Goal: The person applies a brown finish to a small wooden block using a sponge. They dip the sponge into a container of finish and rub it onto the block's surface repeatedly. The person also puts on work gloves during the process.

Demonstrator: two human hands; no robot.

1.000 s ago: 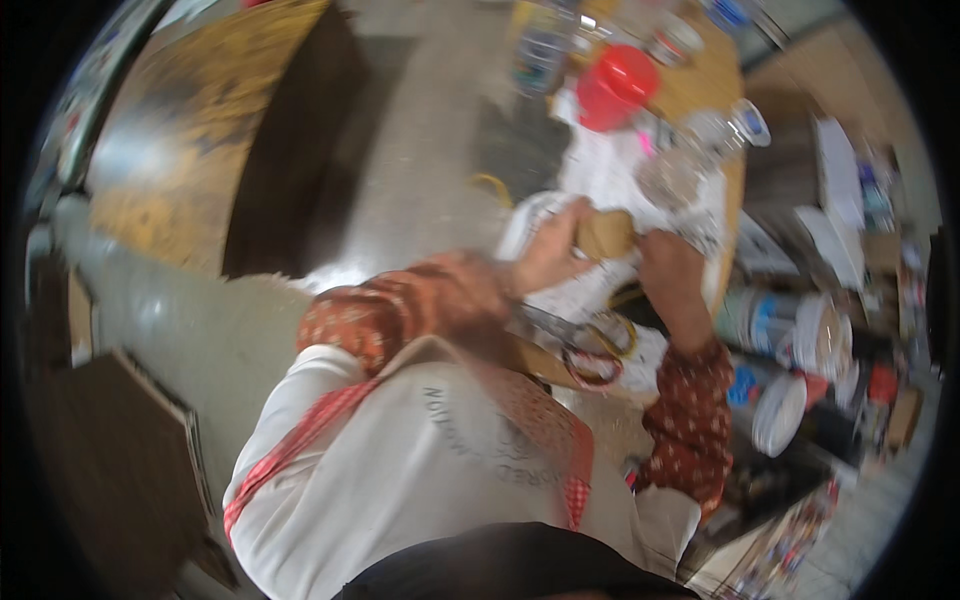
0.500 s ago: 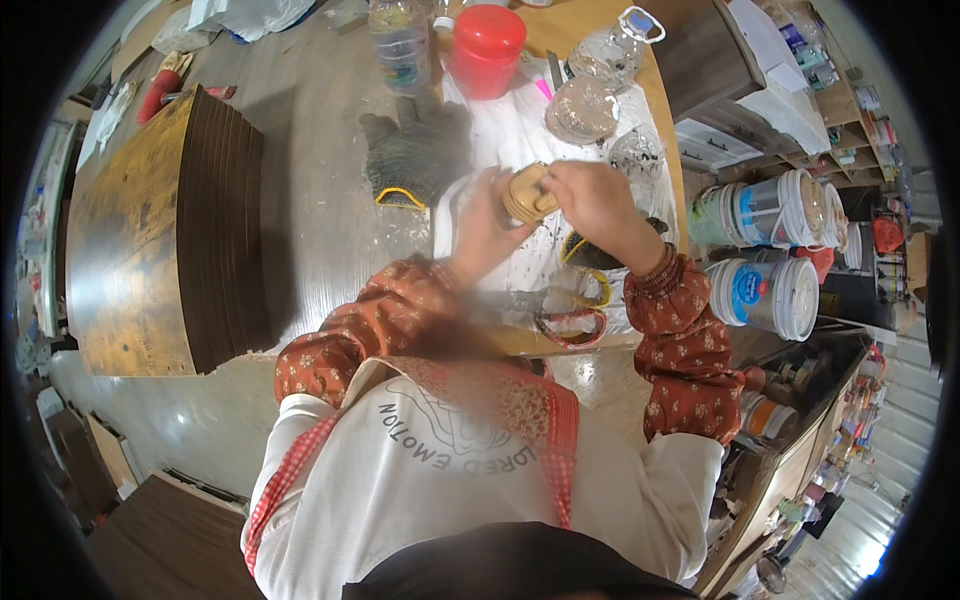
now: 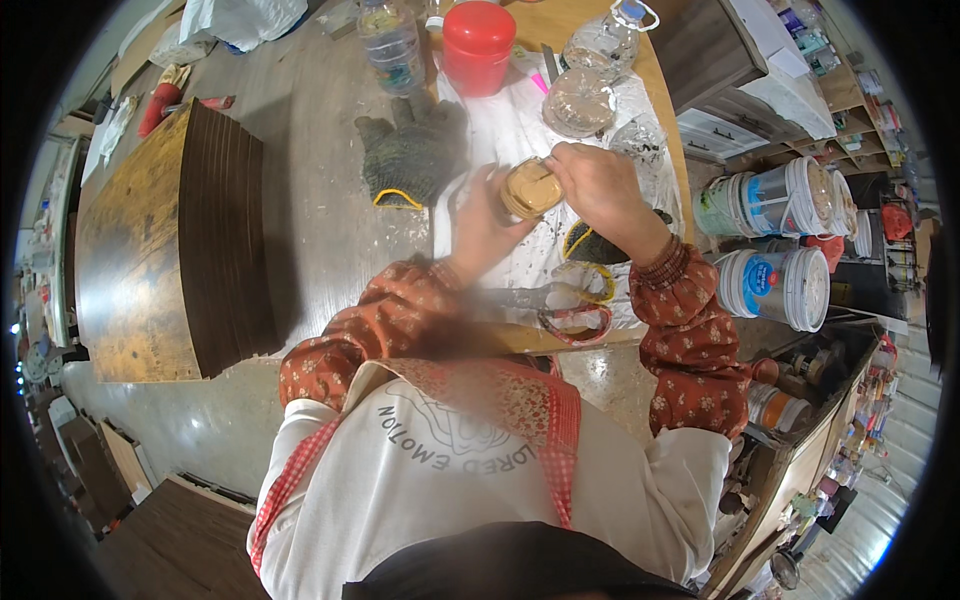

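A small open jar (image 3: 533,190) of smooth tan paste is tilted in my left hand (image 3: 482,228), whose fingers wrap its side. At the jar's right rim, my right hand (image 3: 603,190) is closed in a pinch. A thin dark line shows by its fingertips, too small to name. Beneath both hands lies a white stained cloth (image 3: 505,135). Left of them rests a dark knit glove (image 3: 402,155) with a yellow cuff. Another dark glove (image 3: 592,243) lies under my right wrist. Scissors (image 3: 578,322) with red and yellow handles sit nearer the table edge.
A red lidded canister (image 3: 478,50), a clear bottle (image 3: 390,48), a large jug (image 3: 605,45) and a cut-off clear container (image 3: 580,103) stand at the back. Stacked brown boards (image 3: 170,250) rise at left. Plastic buckets (image 3: 775,285) stand beyond the table's right edge.
My right hand has shifted from over the jar's mouth to its right rim, so more of the tan paste shows. My left hand still holds the jar.
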